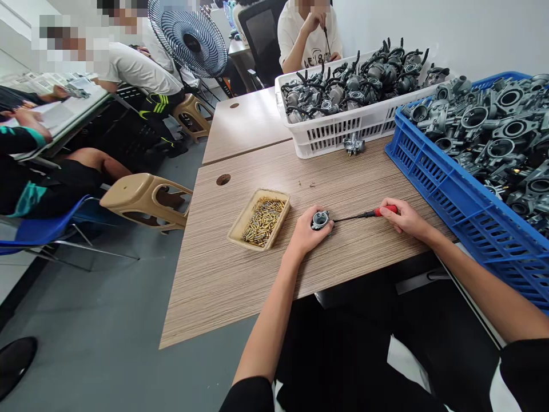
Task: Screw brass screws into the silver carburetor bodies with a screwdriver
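Note:
My left hand (306, 232) is closed around a small grey metal carburetor body (319, 220) resting on the wooden table (240, 269). My right hand (405, 218) grips the red handle of a thin screwdriver (364, 215). Its black shaft runs left and its tip meets the carburetor body. A beige tray (238, 226) with several small brass parts lies just left of my left hand.
A blue crate (446, 189) of bare metal carburetor bodies stands at the right. A white basket (343, 129) of carburetors with black hoses sits at the back, one loose carburetor (354, 145) before it. Other people sit at the left and behind. Tan stools and a fan (189, 37) stand beside the table.

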{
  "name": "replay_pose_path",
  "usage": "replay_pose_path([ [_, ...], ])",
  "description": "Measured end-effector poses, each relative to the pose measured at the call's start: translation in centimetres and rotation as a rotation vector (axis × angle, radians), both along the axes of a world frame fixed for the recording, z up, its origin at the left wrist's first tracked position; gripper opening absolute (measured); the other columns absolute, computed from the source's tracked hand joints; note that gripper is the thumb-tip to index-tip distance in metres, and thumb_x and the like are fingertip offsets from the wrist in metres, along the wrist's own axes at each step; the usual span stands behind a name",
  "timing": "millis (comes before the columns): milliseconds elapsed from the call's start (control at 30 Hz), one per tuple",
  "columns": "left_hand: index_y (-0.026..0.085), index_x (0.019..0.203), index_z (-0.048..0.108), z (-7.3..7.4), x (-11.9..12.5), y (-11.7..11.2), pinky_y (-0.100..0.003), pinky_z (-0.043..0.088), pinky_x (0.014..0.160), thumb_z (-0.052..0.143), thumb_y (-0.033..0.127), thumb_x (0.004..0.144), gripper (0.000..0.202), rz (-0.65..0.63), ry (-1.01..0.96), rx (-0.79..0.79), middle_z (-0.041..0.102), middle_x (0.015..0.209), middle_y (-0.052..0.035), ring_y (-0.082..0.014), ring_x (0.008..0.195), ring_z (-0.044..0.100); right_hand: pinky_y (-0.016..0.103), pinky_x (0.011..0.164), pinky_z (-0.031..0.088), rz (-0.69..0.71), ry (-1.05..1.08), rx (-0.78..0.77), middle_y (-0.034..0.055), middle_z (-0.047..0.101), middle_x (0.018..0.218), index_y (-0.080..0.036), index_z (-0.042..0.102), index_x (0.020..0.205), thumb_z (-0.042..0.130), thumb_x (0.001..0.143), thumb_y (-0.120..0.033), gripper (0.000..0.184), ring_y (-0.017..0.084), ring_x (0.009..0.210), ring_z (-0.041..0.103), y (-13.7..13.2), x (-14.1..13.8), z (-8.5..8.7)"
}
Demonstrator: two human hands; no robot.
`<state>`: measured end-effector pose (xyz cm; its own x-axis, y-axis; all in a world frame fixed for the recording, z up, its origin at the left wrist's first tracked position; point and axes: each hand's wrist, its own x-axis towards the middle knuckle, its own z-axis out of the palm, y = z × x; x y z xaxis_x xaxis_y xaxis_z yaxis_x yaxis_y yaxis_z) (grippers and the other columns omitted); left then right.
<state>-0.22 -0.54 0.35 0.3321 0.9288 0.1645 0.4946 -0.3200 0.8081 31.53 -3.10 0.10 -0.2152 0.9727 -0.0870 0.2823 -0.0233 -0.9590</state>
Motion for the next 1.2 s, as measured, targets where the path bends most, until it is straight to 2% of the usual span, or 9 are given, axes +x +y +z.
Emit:
replay_pose_path([
  [200,0.022,0.095,0.065,-0.06,0.14,0.03,-0.033,0.052,0.082,0.07,0.032,0.085,0.016,0.023,-0.003,-0.008,0.071,0.09,-0.0012,-0.0191,0.084,0.064,0.026,0.039,0.027,0.009,-0.035,0.009,-0.0095,0.042,0.049,-0.025,0.055,0.087,0.066,0.097,-0.066,0.044,0.011,0.037,0.038,-0.02,0.0,0.04],
  [700,0.022,0.092,0.064,0.08,0.38,-0.1,-0.031,0.05,0.078,0.068,0.028,0.079,0.015,0.041,-0.032,-0.026,0.07,0.087,0.0004,-0.0181,0.08,0.062,0.025,0.035,0.03,-0.018,0.06,-0.006,-0.0112,0.037,0.049,-0.026,0.054,0.085,0.069,0.093,-0.074,0.051,0.01,0.036,0.033,-0.06,-0.18,0.37],
  [933,0.022,0.091,0.065,-0.16,0.42,-0.05,-0.032,0.05,0.078,0.07,0.026,0.078,0.015,0.054,-0.047,-0.015,0.069,0.085,0.0008,-0.018,0.079,0.061,0.026,0.036,0.029,-0.053,0.074,-0.004,-0.0102,0.041,0.047,-0.026,0.053,0.084,0.07,0.091,-0.075,0.053,0.01,0.034,0.035,-0.06,-0.27,0.52],
  [1067,0.022,0.091,0.065,-0.24,0.39,-0.06,-0.032,0.05,0.078,0.07,0.026,0.079,0.014,0.056,-0.05,-0.018,0.069,0.085,0.0009,-0.0179,0.079,0.061,0.027,0.037,0.03,-0.103,0.011,0.039,-0.0097,0.041,0.047,-0.027,0.052,0.084,0.067,0.093,-0.075,0.052,0.011,0.034,0.037,-0.18,-0.42,0.15],
  [1200,0.022,0.095,0.065,-0.39,0.33,-0.07,-0.032,0.051,0.08,0.07,0.028,0.081,0.016,0.045,-0.054,-0.02,0.069,0.088,0.0004,-0.0184,0.082,0.062,0.03,0.042,0.035,-0.24,-0.146,0.153,-0.007,0.045,0.051,-0.026,0.055,0.084,0.064,0.097,-0.071,0.048,0.014,0.039,0.045,-0.55,-0.84,0.04],
])
